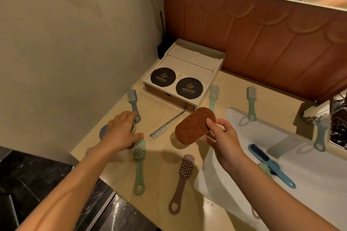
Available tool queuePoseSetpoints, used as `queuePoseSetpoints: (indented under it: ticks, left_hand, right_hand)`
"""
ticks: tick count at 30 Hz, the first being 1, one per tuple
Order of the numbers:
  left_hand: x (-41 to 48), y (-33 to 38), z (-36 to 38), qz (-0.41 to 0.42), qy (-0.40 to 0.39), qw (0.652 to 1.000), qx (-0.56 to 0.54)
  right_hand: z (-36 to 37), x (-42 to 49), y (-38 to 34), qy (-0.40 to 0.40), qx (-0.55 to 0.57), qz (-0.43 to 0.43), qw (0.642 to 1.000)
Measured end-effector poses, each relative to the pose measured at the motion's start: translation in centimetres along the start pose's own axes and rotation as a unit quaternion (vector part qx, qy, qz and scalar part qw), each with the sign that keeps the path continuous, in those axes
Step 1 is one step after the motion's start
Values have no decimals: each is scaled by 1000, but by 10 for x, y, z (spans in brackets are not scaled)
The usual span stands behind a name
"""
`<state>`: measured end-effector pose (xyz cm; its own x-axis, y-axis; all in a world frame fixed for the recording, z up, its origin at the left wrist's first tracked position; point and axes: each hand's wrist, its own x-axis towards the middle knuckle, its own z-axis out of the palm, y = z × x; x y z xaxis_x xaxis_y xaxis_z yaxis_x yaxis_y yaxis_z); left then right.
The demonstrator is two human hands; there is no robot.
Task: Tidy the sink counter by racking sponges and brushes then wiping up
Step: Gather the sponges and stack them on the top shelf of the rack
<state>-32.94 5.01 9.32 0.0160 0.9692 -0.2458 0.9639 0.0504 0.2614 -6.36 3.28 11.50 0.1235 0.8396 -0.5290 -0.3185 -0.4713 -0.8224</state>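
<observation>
My right hand (221, 137) pinches a brown oval sponge (193, 127) and holds it above the beige counter (161, 172). My left hand (121, 130) reaches down over another sponge (134, 127) near the counter's left edge, mostly hiding it; a blue-grey one (102, 131) peeks out beside the hand. Several long-handled brushes lie scattered: a green one (139, 167), a brown one (181, 182), a thin white-bristled one (165, 125), a grey-blue one (133, 103). A blue brush (270, 165) lies in the white sink (309, 184).
A white box (187, 69) with two black round coasters stands in the back corner against the wall. More green brushes (250, 103) lie along the sink's far rim. A dark basket (338, 125) sits at the far right. The counter drops to a black floor on the left.
</observation>
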Motion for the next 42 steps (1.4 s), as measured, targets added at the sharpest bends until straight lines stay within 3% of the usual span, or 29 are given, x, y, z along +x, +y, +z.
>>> queuePoseSetpoints:
  ticks: [2,6,9,13,15,18,21,25,27,31,33,37,42]
  left_hand:
    - [9,-24,-2,-37,-33,995,89]
    - [21,-45,0,-54,-77,986,140]
    - [25,-46,-1,-47,-67,987,141]
    - [26,-28,-12,-12,3,990,138]
    - [22,-11,-18,14,31,996,80]
    - [15,22,-28,57,37,990,-128]
    - [6,65,-35,51,-17,935,-349]
    - [-2,113,-27,7,-151,818,-555]
    - [-3,133,-15,-7,-213,750,-626]
    - [-3,171,13,-62,-276,661,-695]
    - [-7,189,23,-74,-288,643,-706]
    - [-18,216,34,-37,-283,651,-703]
    - [-28,237,30,-23,-293,657,-694]
  right_hand:
    - [-4,1,0,2,4,-9,1000]
    - [-12,2,2,7,28,-12,1000]
    - [-16,2,3,13,58,6,998]
    - [-24,6,0,33,119,37,992]
    - [-28,9,0,40,163,56,984]
    - [-32,7,-5,16,214,79,973]
    - [-34,0,-12,3,244,94,965]
    - [-39,-8,-22,-4,221,103,970]
    - [-43,-11,-26,-13,188,77,979]
    - [-52,-16,-26,-6,150,3,989]
    - [-58,-20,-25,9,123,-33,992]
    - [-71,-28,-23,33,48,-104,993]
    - [-87,-36,-25,51,23,-127,990]
